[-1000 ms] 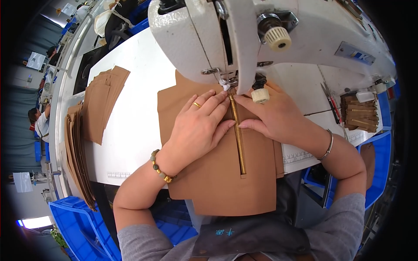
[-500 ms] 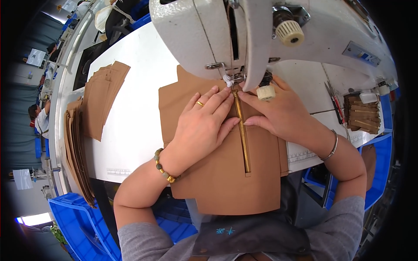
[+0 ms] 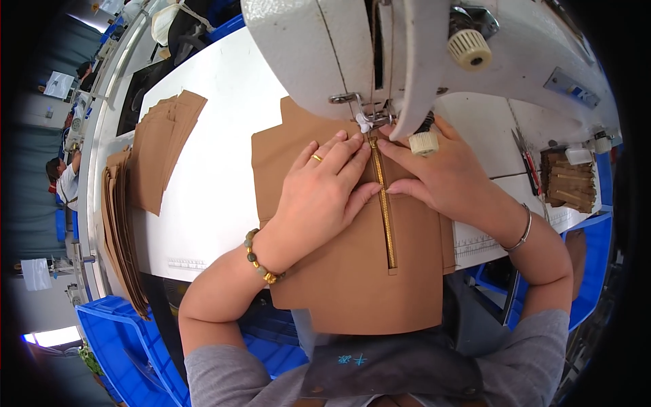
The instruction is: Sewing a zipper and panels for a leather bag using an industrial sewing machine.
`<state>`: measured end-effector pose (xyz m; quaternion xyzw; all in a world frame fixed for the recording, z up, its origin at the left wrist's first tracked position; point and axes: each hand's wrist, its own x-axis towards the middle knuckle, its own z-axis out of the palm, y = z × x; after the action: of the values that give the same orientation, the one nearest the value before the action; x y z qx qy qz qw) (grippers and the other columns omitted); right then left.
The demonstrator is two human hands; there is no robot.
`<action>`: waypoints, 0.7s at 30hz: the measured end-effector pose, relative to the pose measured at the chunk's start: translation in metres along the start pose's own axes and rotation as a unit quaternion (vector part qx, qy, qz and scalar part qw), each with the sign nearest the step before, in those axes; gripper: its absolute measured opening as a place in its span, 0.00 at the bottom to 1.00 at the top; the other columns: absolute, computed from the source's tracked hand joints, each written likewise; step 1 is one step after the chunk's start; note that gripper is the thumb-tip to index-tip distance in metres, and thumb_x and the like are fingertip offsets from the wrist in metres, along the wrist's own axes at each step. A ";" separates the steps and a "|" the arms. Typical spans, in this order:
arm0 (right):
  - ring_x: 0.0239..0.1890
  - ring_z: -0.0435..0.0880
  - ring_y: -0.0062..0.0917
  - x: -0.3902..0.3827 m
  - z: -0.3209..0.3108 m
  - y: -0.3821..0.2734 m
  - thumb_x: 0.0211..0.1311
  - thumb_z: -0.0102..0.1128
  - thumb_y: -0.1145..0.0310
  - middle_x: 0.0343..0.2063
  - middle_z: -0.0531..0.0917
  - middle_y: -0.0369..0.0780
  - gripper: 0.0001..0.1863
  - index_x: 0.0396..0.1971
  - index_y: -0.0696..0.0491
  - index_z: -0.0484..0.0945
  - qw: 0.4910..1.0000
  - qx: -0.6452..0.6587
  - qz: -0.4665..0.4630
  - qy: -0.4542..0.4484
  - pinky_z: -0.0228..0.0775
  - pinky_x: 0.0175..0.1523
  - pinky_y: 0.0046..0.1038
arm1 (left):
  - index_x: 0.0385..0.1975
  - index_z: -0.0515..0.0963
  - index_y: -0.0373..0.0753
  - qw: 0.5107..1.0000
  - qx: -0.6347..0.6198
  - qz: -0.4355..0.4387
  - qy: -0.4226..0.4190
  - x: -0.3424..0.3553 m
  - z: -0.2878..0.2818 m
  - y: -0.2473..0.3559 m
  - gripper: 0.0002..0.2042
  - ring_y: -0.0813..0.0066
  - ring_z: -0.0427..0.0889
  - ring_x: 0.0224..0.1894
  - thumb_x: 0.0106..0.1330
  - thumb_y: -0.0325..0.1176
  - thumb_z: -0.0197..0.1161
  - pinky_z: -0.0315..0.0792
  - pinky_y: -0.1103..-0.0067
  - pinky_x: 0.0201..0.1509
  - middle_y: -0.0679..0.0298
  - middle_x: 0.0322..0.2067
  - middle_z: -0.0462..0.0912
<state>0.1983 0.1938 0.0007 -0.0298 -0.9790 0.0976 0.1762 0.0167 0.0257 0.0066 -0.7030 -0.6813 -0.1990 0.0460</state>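
A brown fabric panel [image 3: 352, 298] lies under the needle area of a white sewing machine [image 3: 305, 47], its near end hanging over the table edge toward me. Down its middle runs a gold-toothed zipper [image 3: 385, 217] set in a narrow slot. My left hand [image 3: 322, 180] rests flat on the panel left of the zipper, fingertips close to the presser foot [image 3: 369, 125]. On the other side my right hand [image 3: 441, 169] lies with thumb and forefinger stretched toward the zipper's edge. Its other fingers are partly hidden behind the machine's cream knob [image 3: 424, 143].
Stacked brown pieces [image 3: 166, 149] lie at the left on the white table [image 3: 217, 224], more [image 3: 119, 230] draping over its edge. Right are snips with red handles [image 3: 529, 169] and a bundle of brown zippered strips [image 3: 569, 180]. Blue bins [image 3: 129, 339] stand below the table.
The view has shifted slightly, moving the machine a little rightward in the picture. Both hands stay flat on the panel in nearly the same place beside the zipper.
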 end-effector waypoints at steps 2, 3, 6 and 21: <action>0.69 0.75 0.38 0.000 0.001 0.001 0.64 0.69 0.49 0.58 0.82 0.44 0.30 0.59 0.53 0.80 1.000 -0.004 -0.002 0.000 0.60 0.76 0.52 | 0.59 0.81 0.33 1.000 0.001 0.005 -0.006 0.000 0.000 -0.002 0.26 0.54 0.79 0.66 0.67 0.44 0.71 0.74 0.57 0.68 0.56 0.60 0.82; 0.69 0.75 0.37 -0.001 0.001 0.001 0.63 0.69 0.49 0.58 0.83 0.44 0.29 0.58 0.53 0.80 1.000 -0.008 -0.005 -0.002 0.60 0.76 0.52 | 0.60 0.80 0.33 1.000 0.000 0.007 -0.010 0.000 0.000 -0.003 0.27 0.55 0.78 0.66 0.68 0.46 0.70 0.74 0.56 0.67 0.56 0.60 0.81; 0.70 0.75 0.37 -0.001 0.000 0.000 0.63 0.69 0.49 0.58 0.83 0.44 0.29 0.58 0.53 0.81 1.000 -0.016 -0.003 -0.002 0.59 0.76 0.52 | 0.57 0.83 0.33 1.000 -0.004 0.000 -0.007 0.002 -0.003 0.000 0.24 0.55 0.80 0.66 0.66 0.42 0.73 0.72 0.59 0.69 0.56 0.59 0.82; 0.70 0.74 0.36 -0.002 0.003 -0.001 0.62 0.70 0.50 0.60 0.82 0.44 0.29 0.58 0.52 0.81 1.000 -0.026 0.008 -0.008 0.59 0.76 0.52 | 0.57 0.83 0.33 1.000 0.014 0.006 -0.011 0.003 -0.003 0.000 0.25 0.57 0.79 0.67 0.66 0.44 0.72 0.72 0.59 0.69 0.57 0.60 0.83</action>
<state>0.1993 0.1923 -0.0029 -0.0416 -0.9824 0.0739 0.1665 0.0155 0.0270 0.0105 -0.7083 -0.6804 -0.1815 0.0496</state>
